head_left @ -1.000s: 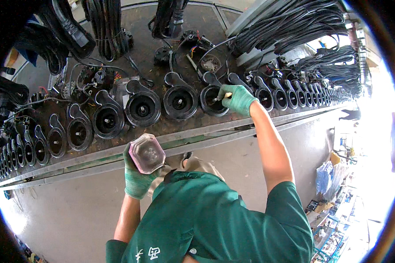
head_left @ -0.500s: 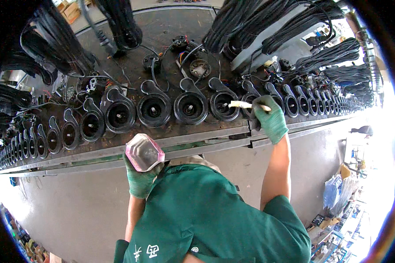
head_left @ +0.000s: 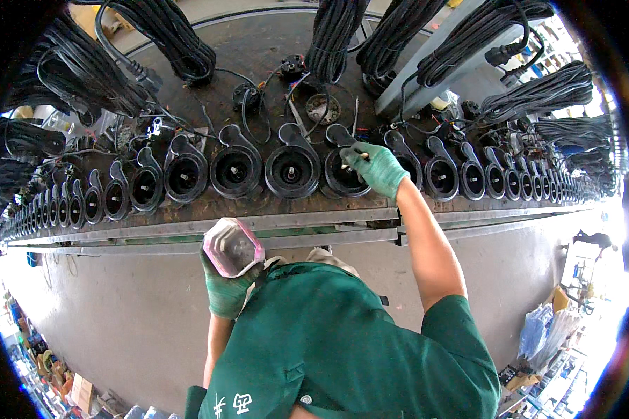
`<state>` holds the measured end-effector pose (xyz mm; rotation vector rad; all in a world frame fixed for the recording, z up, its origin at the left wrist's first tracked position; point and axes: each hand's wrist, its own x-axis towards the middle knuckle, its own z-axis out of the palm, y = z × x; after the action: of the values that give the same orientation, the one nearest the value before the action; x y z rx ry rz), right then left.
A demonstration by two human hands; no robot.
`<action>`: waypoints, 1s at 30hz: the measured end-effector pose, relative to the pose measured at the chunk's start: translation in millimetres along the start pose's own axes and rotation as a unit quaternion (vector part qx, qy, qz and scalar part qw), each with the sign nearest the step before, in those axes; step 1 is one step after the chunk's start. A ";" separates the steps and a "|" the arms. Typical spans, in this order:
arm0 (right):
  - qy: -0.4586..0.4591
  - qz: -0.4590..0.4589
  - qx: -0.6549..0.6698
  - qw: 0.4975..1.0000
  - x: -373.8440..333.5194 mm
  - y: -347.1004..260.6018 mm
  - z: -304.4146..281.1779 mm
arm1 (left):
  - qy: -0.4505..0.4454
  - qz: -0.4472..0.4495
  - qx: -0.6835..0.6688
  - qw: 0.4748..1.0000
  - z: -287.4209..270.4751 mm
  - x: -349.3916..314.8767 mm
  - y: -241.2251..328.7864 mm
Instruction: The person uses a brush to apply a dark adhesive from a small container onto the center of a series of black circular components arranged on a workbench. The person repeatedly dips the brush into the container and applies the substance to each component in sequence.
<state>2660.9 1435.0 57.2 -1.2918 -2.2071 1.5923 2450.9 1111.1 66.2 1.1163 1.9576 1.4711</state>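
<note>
My left hand (head_left: 226, 292), in a green glove, is closed around a faceted, pink-rimmed plastic cup (head_left: 233, 247) in front of the bench edge. The cup's open top faces up and shows pale grey inside. My right hand (head_left: 379, 170), gloved alike, grips a small brush (head_left: 364, 156), of which only a short pale piece shows. It hangs right over a round black housing (head_left: 337, 183) with a curved arm; whether the brush touches it is hidden by my fingers. To its left sits another black housing (head_left: 292, 172) with a metal shaft at its centre.
A long row of similar housings runs along the bench edge (head_left: 307, 218) to both sides. Behind them hang black cable bundles (head_left: 328, 42) beside a grey post (head_left: 426, 59). Loose wires and a round metal-faced part (head_left: 322, 108) lie on the dark benchtop.
My right hand has moved left and turned inward with the brush, now over the housing. The view has shifted slightly. My left hand keeps the cup in nearly the same place.
</note>
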 end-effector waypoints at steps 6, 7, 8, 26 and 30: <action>-0.090 -0.035 -0.231 0.968 -9.2 -20.1 -16.6 | -0.002 -0.018 -0.004 1.000 -2.5 -8.9 -6.0; -0.095 -0.060 -0.257 0.960 -7.4 -15.3 -20.9 | 0.001 -0.019 0.002 1.000 -2.7 -10.1 -6.0; -0.097 -0.082 -0.282 0.951 -7.2 -14.5 -24.7 | 0.000 -0.014 0.002 1.000 -2.5 -9.7 -5.0; 0.102 -0.162 0.030 0.981 -138.8 -101.5 -63.0 | -0.105 0.026 -0.100 0.989 50.1 29.1 1.3; 0.091 -0.223 0.076 0.968 -168.5 -96.5 -25.2 | -0.132 0.084 -0.092 0.983 78.3 43.8 21.4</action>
<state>2726.2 1328.6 208.1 -0.7889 -2.0308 1.3739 2491.5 1193.9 65.2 1.3412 1.5484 1.4690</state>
